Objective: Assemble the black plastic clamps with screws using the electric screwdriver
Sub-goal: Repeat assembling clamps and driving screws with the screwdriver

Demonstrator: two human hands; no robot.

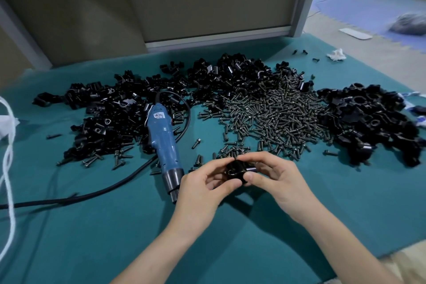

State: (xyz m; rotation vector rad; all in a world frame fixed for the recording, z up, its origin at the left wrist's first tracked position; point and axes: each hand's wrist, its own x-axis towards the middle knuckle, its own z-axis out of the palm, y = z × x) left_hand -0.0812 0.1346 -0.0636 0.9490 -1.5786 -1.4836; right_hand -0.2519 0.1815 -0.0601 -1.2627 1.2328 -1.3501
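1. A black clamp [237, 172] is held just above the desk [92, 237], near its front middle, between both hands.
2. The left hand [202, 193] grasps the clamp from the left, its fingers curled under and round it and its thumb on the near edge.
3. The right hand [276, 180] pinches the clamp's right side, with the thumb on the near face and the fingers over the top.
4. The blue screwdriver [164, 140] lies on the desk just left of the left hand, tip toward the person. Its black cable [69, 198] runs off to the left edge.
5. A wide heap of screws [272, 117] lies just beyond the hands.
6. Heaps of black clamp parts [110, 113] lie left of, behind and right of the screws.
7. A white cord [9, 145] hangs at the far left. A crumpled white tissue [336, 55] sits at the back right.
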